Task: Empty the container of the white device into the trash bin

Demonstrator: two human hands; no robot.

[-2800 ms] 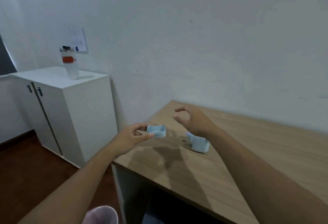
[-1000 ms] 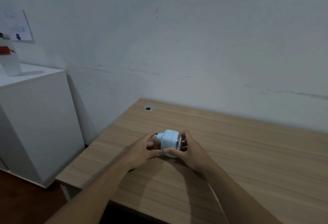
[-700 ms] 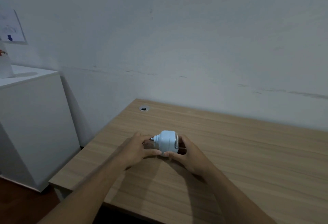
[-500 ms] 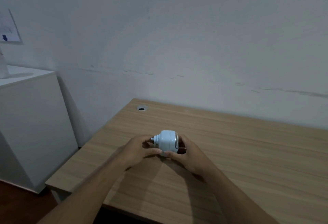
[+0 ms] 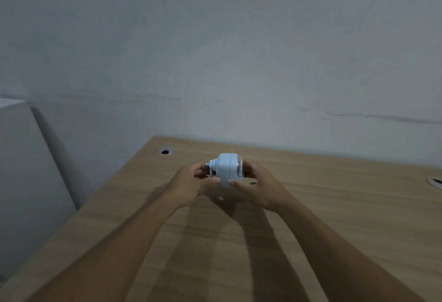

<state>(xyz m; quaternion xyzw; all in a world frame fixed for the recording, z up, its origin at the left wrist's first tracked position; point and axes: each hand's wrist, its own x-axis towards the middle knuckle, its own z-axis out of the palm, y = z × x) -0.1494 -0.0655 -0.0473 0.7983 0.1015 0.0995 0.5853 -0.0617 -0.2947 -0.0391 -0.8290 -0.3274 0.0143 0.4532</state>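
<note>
The white device (image 5: 226,170) is a small rounded block with a short nozzle pointing left and a clear part on its right side. It is held just above the wooden desk (image 5: 334,206), near the desk's middle. My left hand (image 5: 191,185) grips its left, nozzle side. On the right side my right hand (image 5: 257,185) clasps it, thumb underneath. The container looks fitted in the device. No trash bin is in view.
A white cabinet (image 5: 26,170) stands to the left of the desk, with a gap between them. A cable hole (image 5: 165,151) sits near the desk's far left corner, another cable hole (image 5: 435,181) at the right edge. A grey wall runs behind the desk.
2.8 s ago my left hand held the small container apart from the device lying on the desk. Both hands now hold the assembled device; the view has swung right, away from the cabinet.
</note>
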